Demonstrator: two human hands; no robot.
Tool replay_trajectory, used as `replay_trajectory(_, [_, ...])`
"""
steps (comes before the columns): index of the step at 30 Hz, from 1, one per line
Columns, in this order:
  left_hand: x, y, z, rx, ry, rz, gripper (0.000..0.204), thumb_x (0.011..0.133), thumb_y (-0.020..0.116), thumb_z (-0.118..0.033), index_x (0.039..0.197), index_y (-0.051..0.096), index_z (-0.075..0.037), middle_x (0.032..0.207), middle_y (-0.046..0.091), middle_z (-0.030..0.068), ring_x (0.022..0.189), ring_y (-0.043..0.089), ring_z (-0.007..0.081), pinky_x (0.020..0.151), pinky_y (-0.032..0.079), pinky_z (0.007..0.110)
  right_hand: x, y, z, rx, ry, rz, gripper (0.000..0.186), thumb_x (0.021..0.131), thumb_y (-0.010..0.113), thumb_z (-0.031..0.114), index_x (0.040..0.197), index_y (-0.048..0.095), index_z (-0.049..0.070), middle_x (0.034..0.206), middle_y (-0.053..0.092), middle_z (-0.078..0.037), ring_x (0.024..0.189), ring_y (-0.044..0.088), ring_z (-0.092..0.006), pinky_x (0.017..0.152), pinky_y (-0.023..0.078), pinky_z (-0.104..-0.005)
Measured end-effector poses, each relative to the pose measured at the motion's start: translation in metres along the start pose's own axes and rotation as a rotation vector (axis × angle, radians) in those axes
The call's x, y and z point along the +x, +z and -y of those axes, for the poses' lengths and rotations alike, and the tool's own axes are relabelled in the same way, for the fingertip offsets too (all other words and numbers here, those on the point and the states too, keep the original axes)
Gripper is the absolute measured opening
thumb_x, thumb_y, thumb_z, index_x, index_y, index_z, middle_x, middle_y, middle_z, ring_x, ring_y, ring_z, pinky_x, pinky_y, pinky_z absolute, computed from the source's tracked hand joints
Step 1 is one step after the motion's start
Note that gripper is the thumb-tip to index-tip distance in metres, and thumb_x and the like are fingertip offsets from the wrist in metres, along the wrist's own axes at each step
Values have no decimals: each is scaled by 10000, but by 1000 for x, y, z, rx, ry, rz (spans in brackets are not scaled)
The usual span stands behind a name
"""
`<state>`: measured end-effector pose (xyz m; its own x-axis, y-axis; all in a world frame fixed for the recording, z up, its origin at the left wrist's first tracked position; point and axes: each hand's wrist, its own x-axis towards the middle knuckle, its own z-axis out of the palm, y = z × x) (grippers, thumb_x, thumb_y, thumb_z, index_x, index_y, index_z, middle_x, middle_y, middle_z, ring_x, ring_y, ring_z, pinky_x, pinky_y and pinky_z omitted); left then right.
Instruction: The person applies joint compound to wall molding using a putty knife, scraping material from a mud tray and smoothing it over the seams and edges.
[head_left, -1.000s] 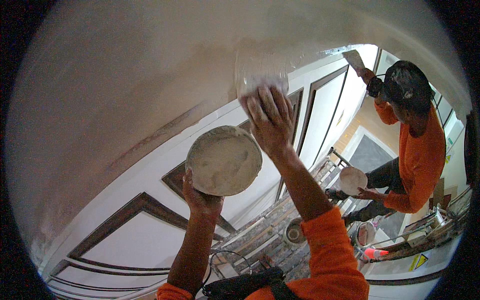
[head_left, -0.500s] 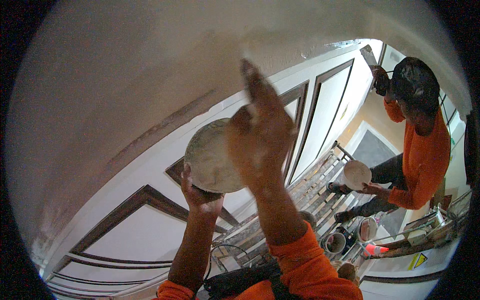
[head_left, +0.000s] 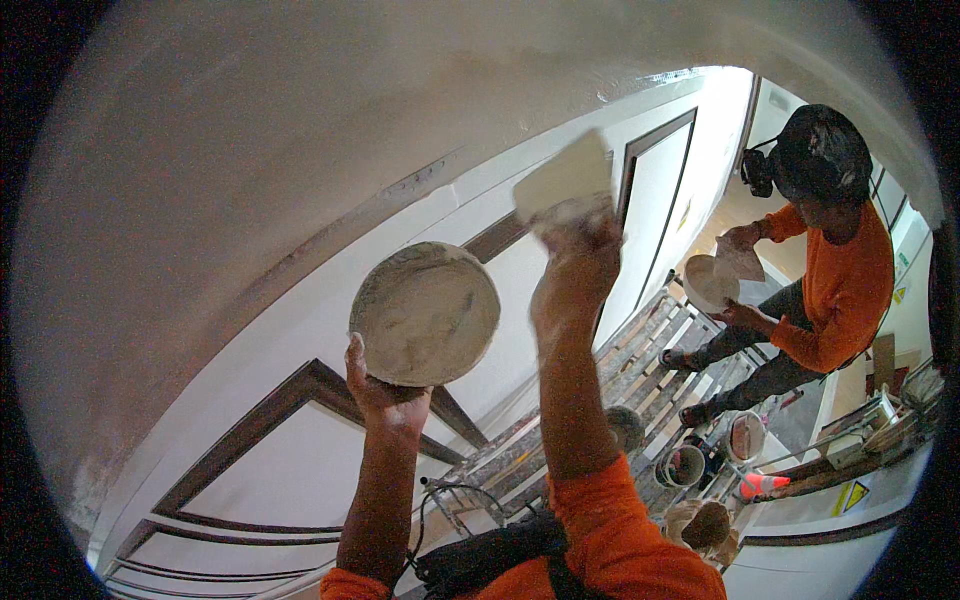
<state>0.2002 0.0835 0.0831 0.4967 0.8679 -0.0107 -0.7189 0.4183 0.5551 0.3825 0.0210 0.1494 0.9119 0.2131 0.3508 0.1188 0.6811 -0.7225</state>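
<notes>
My left hand (head_left: 388, 395) holds up a round shallow pan (head_left: 425, 312) from underneath, its fingers curled at the rim; beige paste coats its inside. Right of the pan, my right hand (head_left: 575, 250) is closed on a flat, pale scraper (head_left: 560, 175), smeared and slightly blurred, its blade raised. Above both hands curves a grey-beige plastered surface (head_left: 300, 110) with a rough streak along its lower edge. The blade appears in front of the white wall (head_left: 480, 360) with dark mouldings; whether it touches anything I cannot tell.
A co-worker (head_left: 835, 280) in orange stands at right on a slatted scaffold platform (head_left: 650, 350), holding a round board (head_left: 710, 283) and a blade (head_left: 738, 257). Below are buckets (head_left: 682, 467), an orange cone (head_left: 762, 485), metal rails and a black cable (head_left: 470, 490).
My right hand has left the plastered surface, swung through in front of the pan and now shows the blade to its upper right. The co-worker's tool hand has come down to the round board.
</notes>
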Motion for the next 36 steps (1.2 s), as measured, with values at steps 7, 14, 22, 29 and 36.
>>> replay_trajectory(7, [-5,3,-6,41,68,-121,620,832,497,-505,1314,387,-131,1337,398,114,1231,381,322,1004,314,545,84,18,-57,840,47,56,543,692,550,-35,1214,417,42,1139,479,-121,1075,478,-259,889,454,-355])
replay_trajectory(14, [-17,-39,-42,118,123,-14,580,893,402,-532,1314,377,-134,1359,382,98,1239,374,300,1027,315,523,21,65,-58,1033,103,-101,554,669,555,-60,1193,438,76,1086,499,-85,999,519,-261,839,475,-368])
replay_trajectory(22, [-60,-93,-101,101,221,-30,567,899,427,-496,1331,369,-133,1393,354,97,1271,345,304,1058,265,526,-93,101,-51,1023,214,-47,402,776,563,-3,1159,456,61,1105,486,-89,1048,477,-221,874,436,-355])
replay_trajectory(29, [-79,-107,-123,82,272,-149,578,882,454,-512,1316,396,-135,1388,363,98,1283,328,313,1061,253,544,-152,87,-45,331,-45,86,333,742,601,-12,1070,550,-1,990,592,-80,898,568,-169,794,478,-301])
replay_trajectory(36, [-65,-97,-95,-3,210,-59,541,889,447,-496,1289,424,-131,1375,379,99,1261,355,316,1048,281,548,-56,92,-2,-604,-871,-48,483,774,509,24,1256,505,46,1285,501,-175,1184,477,-336,976,369,-441])
